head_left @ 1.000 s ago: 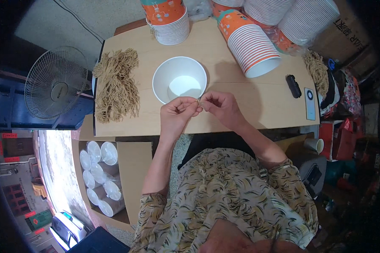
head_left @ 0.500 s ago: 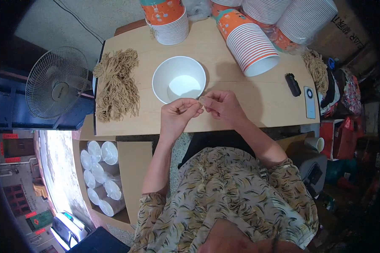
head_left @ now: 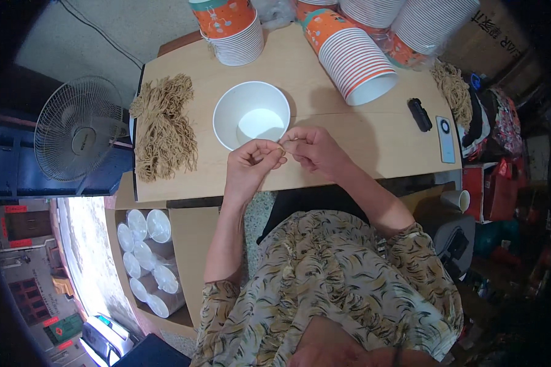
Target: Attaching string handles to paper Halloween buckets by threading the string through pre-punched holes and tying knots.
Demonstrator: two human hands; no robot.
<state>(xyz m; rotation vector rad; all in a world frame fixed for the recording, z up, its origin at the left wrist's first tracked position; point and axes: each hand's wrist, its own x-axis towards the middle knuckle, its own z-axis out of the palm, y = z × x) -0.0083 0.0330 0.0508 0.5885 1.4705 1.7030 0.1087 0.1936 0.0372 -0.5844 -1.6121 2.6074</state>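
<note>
My left hand (head_left: 248,170) and my right hand (head_left: 318,153) meet fingertip to fingertip at the near side of a white paper tub (head_left: 229,116). Both pinch at something tiny between the fingers, too small and covered to make out. The tub stands upright on the wooden table (head_left: 324,137), and its visible inside looks bare. To the left of it lies a bundle of tan, crinkled cords (head_left: 165,128), gathered tight around the middle.
An upright stack of orange-and-white paper tubs (head_left: 232,40) stands at the back; another stack (head_left: 355,61) lies tilted. A phone (head_left: 446,139) and small black object (head_left: 419,115) rest at right. A fan (head_left: 79,131) and an open carton (head_left: 193,263) of wrapped cups are left.
The whole view has shifted a little, so the table items sit slightly further left. My hands stay pinched together by the tub, with only small finger movement.
</note>
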